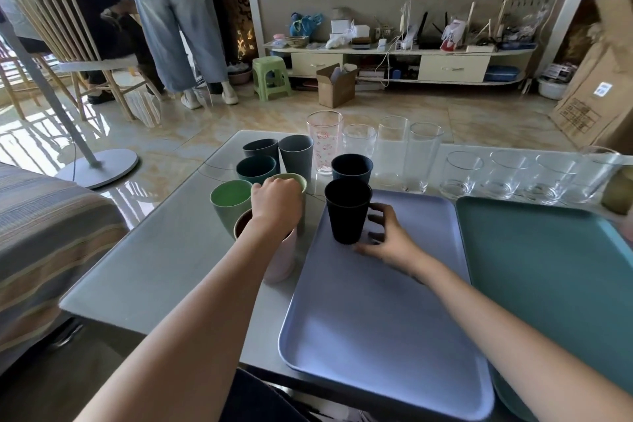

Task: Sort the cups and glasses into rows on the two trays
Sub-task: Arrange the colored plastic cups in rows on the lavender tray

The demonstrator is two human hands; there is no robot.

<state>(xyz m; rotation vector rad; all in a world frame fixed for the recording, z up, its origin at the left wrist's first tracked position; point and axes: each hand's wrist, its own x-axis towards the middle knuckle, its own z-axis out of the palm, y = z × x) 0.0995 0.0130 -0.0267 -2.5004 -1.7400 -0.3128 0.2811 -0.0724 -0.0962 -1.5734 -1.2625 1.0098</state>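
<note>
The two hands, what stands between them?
In the head view, a dark navy plastic cup on the lilac tray stands between left hand and right hand.

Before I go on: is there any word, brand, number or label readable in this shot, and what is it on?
None can be read.
Tall pink-printed glass: cartoon figures only, no legible words.
Cardboard boxes at right: dark printing and a blue-and-white sticker, too blurred to read.
Packets on the TV cabinet: too small to read.
Plastic cups, both trays: no markings visible.
</note>
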